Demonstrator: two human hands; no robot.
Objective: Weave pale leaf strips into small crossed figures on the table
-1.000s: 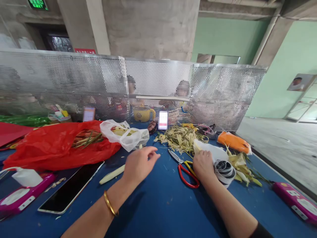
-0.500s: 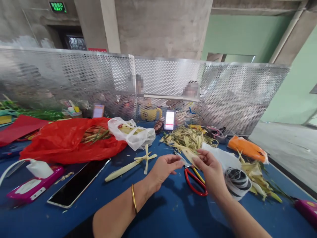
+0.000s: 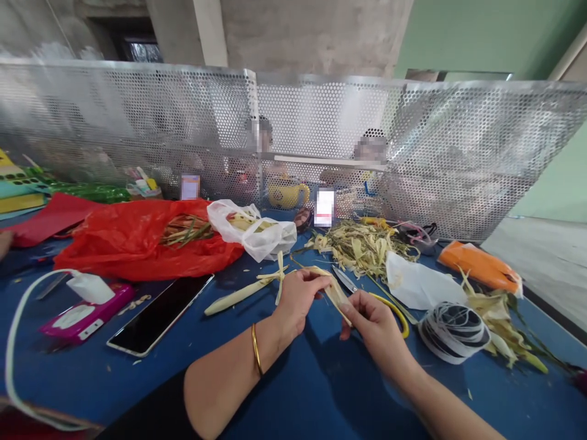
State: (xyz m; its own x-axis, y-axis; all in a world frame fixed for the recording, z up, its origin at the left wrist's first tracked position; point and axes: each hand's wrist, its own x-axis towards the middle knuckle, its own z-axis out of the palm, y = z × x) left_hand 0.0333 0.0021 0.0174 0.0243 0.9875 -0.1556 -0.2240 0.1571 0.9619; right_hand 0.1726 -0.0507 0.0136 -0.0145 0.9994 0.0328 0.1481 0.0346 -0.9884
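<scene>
Between my two hands stretches a pale strip of dry husk (image 3: 337, 293). My left hand (image 3: 298, 299), with a gold bangle at the wrist, pinches its upper left end. The lower right end is pinched by my right hand (image 3: 373, 321). Scissors (image 3: 346, 279) lie just behind, partly hidden by my right hand; one yellow handle shows. A woven husk piece with a cross-shaped end (image 3: 238, 297) rests left of my left hand. Behind the scissors is a heap of husk strips (image 3: 367, 247).
A black phone (image 3: 160, 315), a magenta power strip (image 3: 89, 315) and a red bag (image 3: 114, 238) lie left. To the right are a ribbon roll (image 3: 454, 333), white sheet (image 3: 422, 281) and orange packet (image 3: 479, 266). A perforated metal screen (image 3: 321, 122) stands behind.
The husk strip has come nearer and now spans both hands. My right hand has moved down and left, hiding the red scissor handle. The camera view has tilted down.
</scene>
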